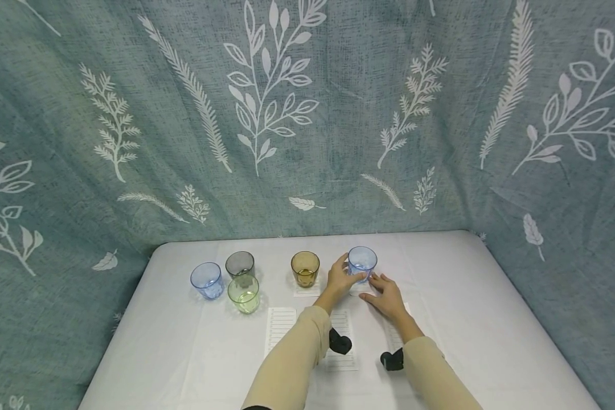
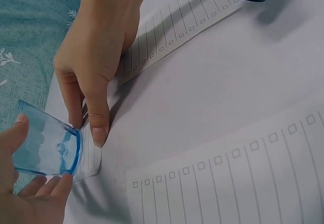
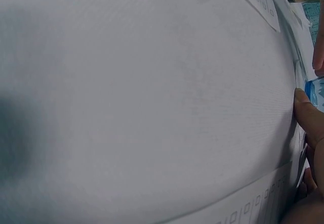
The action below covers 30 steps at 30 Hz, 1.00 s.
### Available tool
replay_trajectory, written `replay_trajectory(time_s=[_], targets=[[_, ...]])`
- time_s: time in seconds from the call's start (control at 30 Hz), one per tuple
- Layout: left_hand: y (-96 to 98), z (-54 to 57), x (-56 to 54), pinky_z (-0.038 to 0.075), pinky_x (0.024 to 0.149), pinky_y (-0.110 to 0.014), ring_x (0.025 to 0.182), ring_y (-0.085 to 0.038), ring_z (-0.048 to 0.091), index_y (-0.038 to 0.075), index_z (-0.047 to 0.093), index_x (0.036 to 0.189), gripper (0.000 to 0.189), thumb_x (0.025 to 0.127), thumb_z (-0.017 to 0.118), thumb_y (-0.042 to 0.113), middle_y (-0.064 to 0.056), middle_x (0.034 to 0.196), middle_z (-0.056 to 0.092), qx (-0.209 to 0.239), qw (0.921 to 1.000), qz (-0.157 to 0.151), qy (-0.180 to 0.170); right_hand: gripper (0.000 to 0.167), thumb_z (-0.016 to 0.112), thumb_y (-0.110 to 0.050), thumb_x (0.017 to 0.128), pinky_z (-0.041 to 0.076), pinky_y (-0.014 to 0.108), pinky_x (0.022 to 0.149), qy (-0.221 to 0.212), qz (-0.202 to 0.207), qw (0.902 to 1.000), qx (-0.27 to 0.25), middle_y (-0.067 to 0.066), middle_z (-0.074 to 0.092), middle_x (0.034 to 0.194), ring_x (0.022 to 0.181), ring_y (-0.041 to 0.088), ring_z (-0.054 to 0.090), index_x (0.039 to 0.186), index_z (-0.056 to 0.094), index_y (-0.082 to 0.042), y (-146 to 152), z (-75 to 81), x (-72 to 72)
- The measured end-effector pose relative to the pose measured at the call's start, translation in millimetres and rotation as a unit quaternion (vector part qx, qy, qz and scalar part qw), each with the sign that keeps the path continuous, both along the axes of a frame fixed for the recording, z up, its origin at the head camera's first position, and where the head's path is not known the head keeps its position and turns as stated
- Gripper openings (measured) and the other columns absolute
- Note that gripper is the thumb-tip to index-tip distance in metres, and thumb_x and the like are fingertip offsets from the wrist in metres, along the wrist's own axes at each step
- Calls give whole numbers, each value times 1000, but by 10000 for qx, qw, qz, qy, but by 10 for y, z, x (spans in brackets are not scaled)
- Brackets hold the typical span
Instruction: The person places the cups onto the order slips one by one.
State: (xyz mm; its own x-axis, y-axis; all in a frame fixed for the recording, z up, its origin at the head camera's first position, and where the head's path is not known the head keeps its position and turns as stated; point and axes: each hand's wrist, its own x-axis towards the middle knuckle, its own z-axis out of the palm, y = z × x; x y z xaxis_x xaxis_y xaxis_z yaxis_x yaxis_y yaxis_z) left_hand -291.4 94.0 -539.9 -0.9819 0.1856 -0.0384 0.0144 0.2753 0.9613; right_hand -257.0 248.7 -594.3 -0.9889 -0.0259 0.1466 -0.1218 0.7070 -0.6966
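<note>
A clear blue glass (image 1: pixel 362 257) stands near the back of the white table, over a small paper slip (image 1: pixel 357 289). My left hand (image 1: pixel 341 278) grips it from the left, thumb on one side and fingers on the other. To the right of the glass, my right hand (image 1: pixel 387 298) reaches down with its fingers extended. In the left wrist view, the right hand's fingertips (image 2: pixel 99 135) touch the slip right at the base of the blue glass (image 2: pixel 43 145). The right wrist view shows the right thumb (image 3: pixel 308 114) along the slip's edge.
An amber glass (image 1: pixel 305 269) stands on another slip left of my hands. Farther left are a second blue glass (image 1: pixel 207 280), a grey glass (image 1: pixel 240 263) and a green glass (image 1: pixel 244 294). Lined paper sheets (image 1: pixel 281 326) lie under and beside my forearms. A patterned curtain (image 1: pixel 307 188) hangs behind.
</note>
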Motion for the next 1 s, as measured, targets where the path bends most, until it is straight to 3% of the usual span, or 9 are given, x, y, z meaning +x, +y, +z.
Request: replay_trajectory(time_s=[0.1, 0.27, 0.47, 0.73, 0.87, 1.0], targets=[[-25, -20, -2, 44, 100, -42, 124, -42, 46, -3, 35, 142, 75, 80, 75, 12, -29, 136, 45, 81, 9999, -112, -25, 59, 76, -21, 78, 24, 63, 106, 53, 0, 10000, 16, 23, 45, 136, 130, 50, 30, 122, 54, 11, -13, 1, 5], [-86, -15, 36, 43, 101, -41, 124, -42, 46, -2, 35, 142, 77, 78, 77, 12, -30, 138, 42, -35, 9999, 74, 118, 59, 76, -21, 78, 24, 63, 106, -16, 26, 10000, 31, 24, 45, 136, 131, 50, 29, 121, 54, 12, -34, 7, 3], [-167, 70, 122, 39, 103, -45, 128, -43, 41, -6, 34, 141, 77, 78, 76, 9, -31, 140, 38, 435, 9985, -8, 346, 59, 76, -21, 78, 22, 60, 108, -26, 38, 10000, 8, 24, 44, 137, 132, 49, 29, 122, 54, 12, -14, 6, 0], [-404, 309, 368, 43, 100, -46, 123, -43, 46, -12, 42, 132, 63, 80, 73, 4, -31, 133, 46, 1005, 9889, -271, 1057, 57, 75, -18, 79, 23, 61, 107, 110, 38, 9999, -26, 27, 44, 135, 130, 52, 29, 121, 54, 14, -23, 16, 8], [-631, 487, 530, 39, 102, -51, 121, -48, 45, -16, 42, 130, 58, 81, 70, -2, -35, 128, 48, 1448, 9828, -343, 1094, 58, 75, -19, 80, 22, 61, 108, 18, 9, 10000, 16, 25, 42, 138, 132, 50, 28, 123, 52, 12, -31, 10, 4], [-902, 686, 698, 38, 102, -55, 118, -52, 45, -19, 41, 127, 56, 81, 69, -5, -38, 122, 49, 1576, 9813, -307, 1062, 59, 74, -22, 81, 22, 60, 109, -83, 5, 9998, 176, 24, 41, 139, 133, 48, 27, 124, 52, 12, -35, -5, 3]])
